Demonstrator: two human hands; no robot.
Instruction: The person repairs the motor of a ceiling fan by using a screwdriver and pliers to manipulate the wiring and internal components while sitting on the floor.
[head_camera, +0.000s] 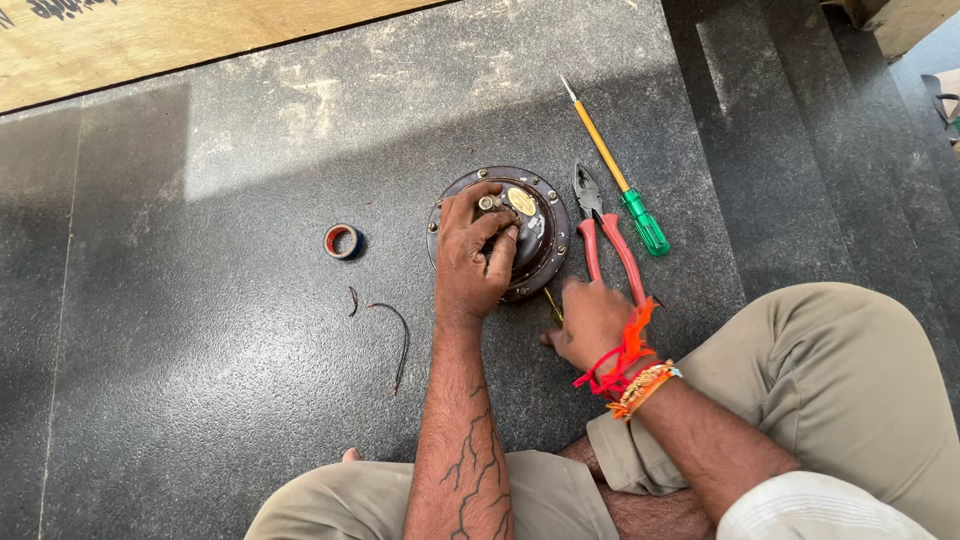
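Here, the left hand (472, 252) gripped a round metal horn (535, 235); the right hand (590, 322), at its five o'clock, closed on a thin tool (553, 305).

We're on a floor (200, 300) of dark speckled polished stone, steps (790, 150) dropping off at the right, so it looks like an informal repair spot at a building entrance or landing, not a proper workshop. Evidence: pliers (603, 240), screwdriver (615, 170), tape roll (342, 241) and wire scraps (398, 340) lie straight on the floor. Plywood sheet (150, 40) along the far edge.
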